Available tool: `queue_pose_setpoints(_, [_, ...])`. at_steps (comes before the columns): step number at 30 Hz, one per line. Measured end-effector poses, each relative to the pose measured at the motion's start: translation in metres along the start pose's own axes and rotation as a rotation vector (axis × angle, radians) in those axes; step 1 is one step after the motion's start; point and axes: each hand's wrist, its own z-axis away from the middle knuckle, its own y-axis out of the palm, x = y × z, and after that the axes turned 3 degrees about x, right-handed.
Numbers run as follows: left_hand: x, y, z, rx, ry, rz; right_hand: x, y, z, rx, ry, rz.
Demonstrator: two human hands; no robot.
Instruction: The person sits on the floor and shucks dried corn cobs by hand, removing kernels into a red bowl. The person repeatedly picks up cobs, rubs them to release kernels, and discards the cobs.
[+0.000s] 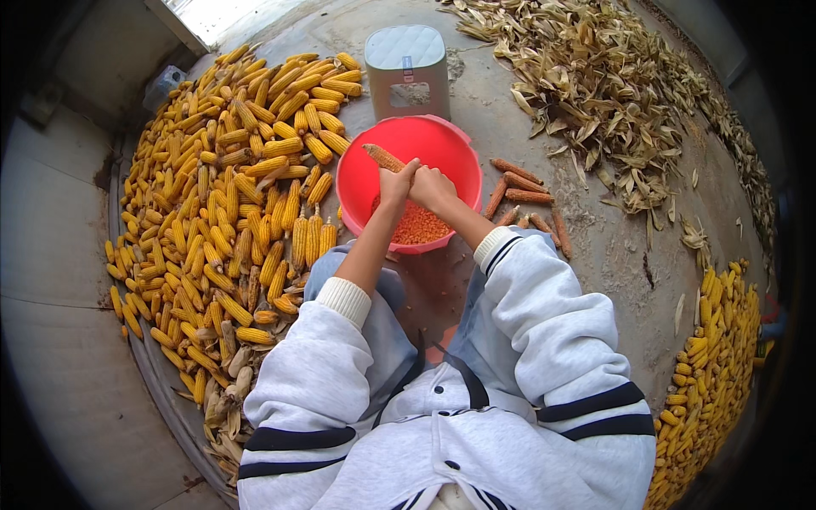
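Note:
Over a red plastic basin (pixel 408 137), both of my hands are closed around one corn cob (pixel 382 157). Its exposed end points up and to the left and looks largely bare of kernels. My left hand (pixel 396 185) grips it from the left, thumb up. Pressed close beside it, my right hand (pixel 432 188) is wrapped on the cob's lower part, and that end is hidden by the fingers. Loose orange corn kernels (pixel 421 226) lie in the bottom of the basin, nearest to me between my knees.
To the left spreads a large heap of yellow corn ears (pixel 210 210). Several stripped cobs (pixel 519 185) lie right of the basin. A plastic stool (pixel 408 70) stands behind it. Dry corn husks (pixel 593 95) cover the far right floor; another corn pile (pixel 707 382) is at lower right.

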Motion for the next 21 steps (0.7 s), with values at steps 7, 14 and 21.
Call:
queue_pose_setpoints(7, [-0.020,0.001,0.005,0.067,-0.355,0.309,-0.009,-0.013,-0.003,-0.036,-0.046,0.086])
queue_pose_setpoints(14, [-0.026,-0.019,0.001,0.007,-0.431,0.269,-0.026,-0.004,-0.023,-0.038,-0.073,-0.199])
queue_pose_setpoints(21, [-0.035,-0.049,0.004,-0.092,-0.380,0.220,-0.056,-0.034,-0.023,-0.101,0.019,-0.500])
